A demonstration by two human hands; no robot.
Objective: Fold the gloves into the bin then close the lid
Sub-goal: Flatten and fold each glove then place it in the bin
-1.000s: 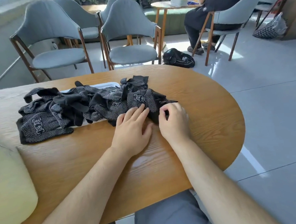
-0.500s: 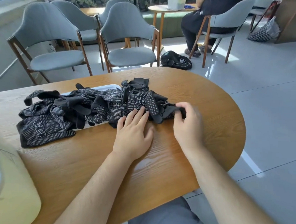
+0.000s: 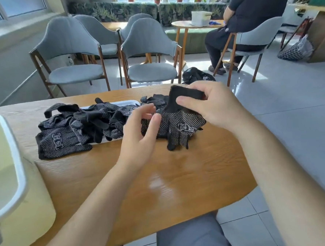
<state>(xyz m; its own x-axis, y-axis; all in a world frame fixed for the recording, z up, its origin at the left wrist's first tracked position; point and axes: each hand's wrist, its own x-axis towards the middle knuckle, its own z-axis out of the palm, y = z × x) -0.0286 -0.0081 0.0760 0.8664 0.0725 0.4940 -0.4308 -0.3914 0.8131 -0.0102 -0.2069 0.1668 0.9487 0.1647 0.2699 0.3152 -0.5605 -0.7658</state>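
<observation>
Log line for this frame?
right hand: pinches glove by cuff | left hand: open, beside it | glove pile: on table | bin: far left

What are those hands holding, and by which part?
The right hand pinches one dotted black glove by its cuff, fingers dangling; the left hand holds nothing.

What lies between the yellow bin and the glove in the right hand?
In the head view, a pile of gloves on a white lid, and the left hand beside the held glove.
</observation>
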